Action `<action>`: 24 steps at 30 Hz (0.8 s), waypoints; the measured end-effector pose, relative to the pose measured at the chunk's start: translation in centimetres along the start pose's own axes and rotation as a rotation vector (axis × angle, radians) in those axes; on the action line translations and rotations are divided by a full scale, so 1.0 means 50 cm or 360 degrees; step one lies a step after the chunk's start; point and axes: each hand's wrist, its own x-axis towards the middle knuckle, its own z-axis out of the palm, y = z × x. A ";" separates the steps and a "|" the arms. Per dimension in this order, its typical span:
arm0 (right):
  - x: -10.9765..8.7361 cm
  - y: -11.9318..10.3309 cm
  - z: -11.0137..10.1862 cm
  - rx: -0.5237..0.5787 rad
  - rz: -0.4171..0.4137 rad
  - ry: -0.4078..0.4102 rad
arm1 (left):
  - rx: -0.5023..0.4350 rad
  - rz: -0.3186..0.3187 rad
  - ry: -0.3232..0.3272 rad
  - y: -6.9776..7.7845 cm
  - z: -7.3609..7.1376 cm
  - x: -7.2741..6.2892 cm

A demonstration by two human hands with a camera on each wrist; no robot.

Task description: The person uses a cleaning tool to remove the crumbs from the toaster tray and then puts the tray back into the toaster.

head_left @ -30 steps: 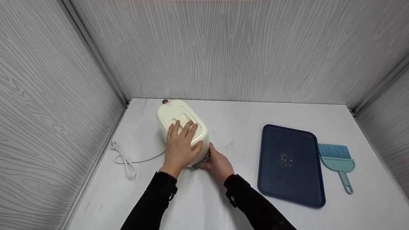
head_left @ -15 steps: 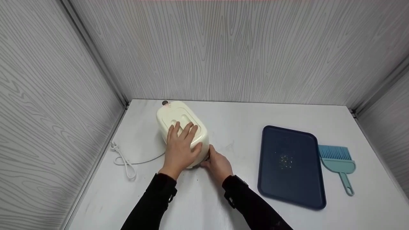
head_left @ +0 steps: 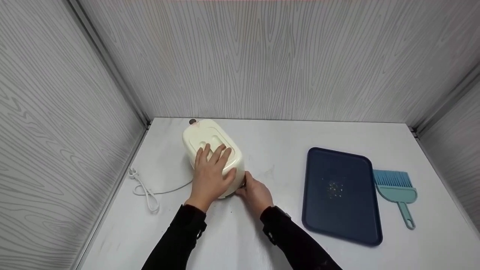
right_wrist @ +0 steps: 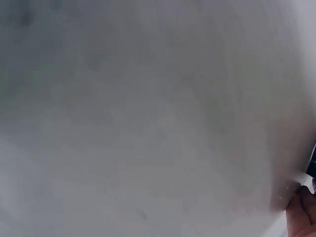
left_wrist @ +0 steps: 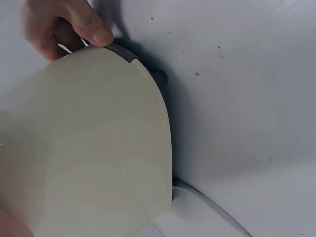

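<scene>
A cream toaster-like appliance [head_left: 205, 131] with a recessed lid stands at an angle on the left half of the table. My left hand [head_left: 210, 178] rests on its lid with the fingers spread. At the near right corner, my right hand [head_left: 258, 193] grips the lower edge, its thumb on the near side. The left wrist view shows that hand's thumb against a dark grey strip [left_wrist: 122, 51] along the base of the cream body [left_wrist: 98, 123]. What its other fingers touch underneath is hidden. A blurred pale surface fills most of the right wrist view.
A white power cord [head_left: 152, 200] with its plug lies left of the appliance. Right of my hands is a navy tray [head_left: 341, 217] with crumbs [head_left: 334, 190]; a teal brush [head_left: 396, 194] touches its right side. White grained walls [head_left: 262, 60] enclose the table [head_left: 277, 138].
The grey slotted part at the appliance's near end, visible one second ago, is now mostly hidden as that end has come down slightly. Both hands keep their places.
</scene>
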 end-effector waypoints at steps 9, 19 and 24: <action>-0.002 -0.001 -0.016 0.0075 0.0068 -0.0172 | 0.0021 0.0000 -0.0070 0.004 -0.008 -0.001; 0.001 0.051 -0.098 -0.0104 0.0003 -0.0119 | 0.0063 -0.0063 -0.0280 0.006 -0.039 0.020; 0.003 0.109 -0.179 -0.0208 -0.0059 -0.0003 | 0.0091 -0.0119 -0.0422 0.000 -0.062 0.056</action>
